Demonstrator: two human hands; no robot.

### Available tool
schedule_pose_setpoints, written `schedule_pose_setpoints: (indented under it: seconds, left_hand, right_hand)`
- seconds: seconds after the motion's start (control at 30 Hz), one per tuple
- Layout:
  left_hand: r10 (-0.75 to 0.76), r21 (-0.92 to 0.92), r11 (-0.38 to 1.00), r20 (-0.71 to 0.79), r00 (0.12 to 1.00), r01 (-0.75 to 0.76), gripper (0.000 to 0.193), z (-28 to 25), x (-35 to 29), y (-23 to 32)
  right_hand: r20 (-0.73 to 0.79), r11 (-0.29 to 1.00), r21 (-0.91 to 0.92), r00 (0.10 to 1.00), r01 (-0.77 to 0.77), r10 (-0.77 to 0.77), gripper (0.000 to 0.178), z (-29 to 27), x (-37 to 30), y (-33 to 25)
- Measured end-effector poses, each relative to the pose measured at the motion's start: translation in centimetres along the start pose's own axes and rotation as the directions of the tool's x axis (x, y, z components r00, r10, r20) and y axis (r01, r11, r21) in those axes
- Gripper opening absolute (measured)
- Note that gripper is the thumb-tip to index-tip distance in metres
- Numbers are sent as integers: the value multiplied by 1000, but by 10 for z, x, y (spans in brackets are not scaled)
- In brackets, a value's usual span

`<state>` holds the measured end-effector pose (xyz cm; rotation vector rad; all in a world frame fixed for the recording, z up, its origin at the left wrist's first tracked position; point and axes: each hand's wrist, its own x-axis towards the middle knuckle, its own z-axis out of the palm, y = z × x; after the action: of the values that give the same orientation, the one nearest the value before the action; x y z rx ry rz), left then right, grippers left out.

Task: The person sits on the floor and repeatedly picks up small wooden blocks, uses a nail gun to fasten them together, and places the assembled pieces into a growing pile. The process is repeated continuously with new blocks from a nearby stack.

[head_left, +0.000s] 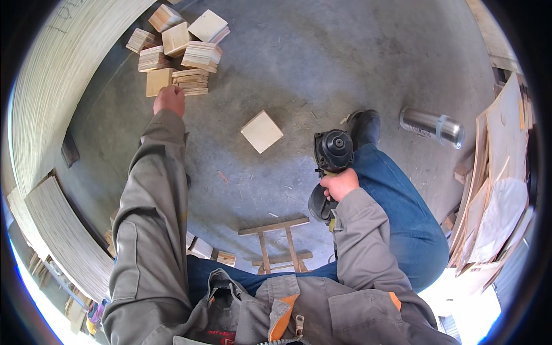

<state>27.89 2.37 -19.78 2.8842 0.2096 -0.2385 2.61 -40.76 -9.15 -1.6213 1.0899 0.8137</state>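
Observation:
My left hand is stretched far forward to a cluster of stacked plywood squares. Its fingers are curled and closed on the near corner of a pale plywood square, and the fingertips are partly hidden. Just right of that hand stands a stack of thin squares seen edge-on. My right hand is wrapped around the handle of a black nail gun with a round drum, held beside my right knee. Between my hands, a separate square block lies on the floor.
Tall layered sheets line the left side. A steel flask lies on the floor at the right, near leaning plywood offcuts. A small wooden frame is close to my body. Wood chips are scattered over the concrete floor.

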Motion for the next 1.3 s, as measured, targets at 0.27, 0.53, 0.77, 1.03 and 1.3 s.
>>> schedule_pose_setpoints:
  seconds: [0.27,0.53,0.77,1.03,1.3]
  left_hand:
    - [-17,27,999,-58,998,19,22,8,3,-14]
    - [-136,86,987,-1,991,135,24,-13,-27,-15]
    - [15,131,991,-106,994,-1,23,-83,-17,-80]
    - [-97,-91,993,-212,973,79,21,-89,-49,-61]
    - [177,-486,852,-82,981,-194,30,-80,-118,175]
  right_hand:
    - [9,1000,-11,1000,9,-9,16,0,5,3]
    - [5,999,-41,999,-33,33,16,-1,5,2]
    - [25,998,-42,999,-42,44,18,-7,9,4]
    - [31,993,-102,998,-52,56,20,-7,12,4]
    - [26,989,-149,1000,-6,10,19,-11,16,13]
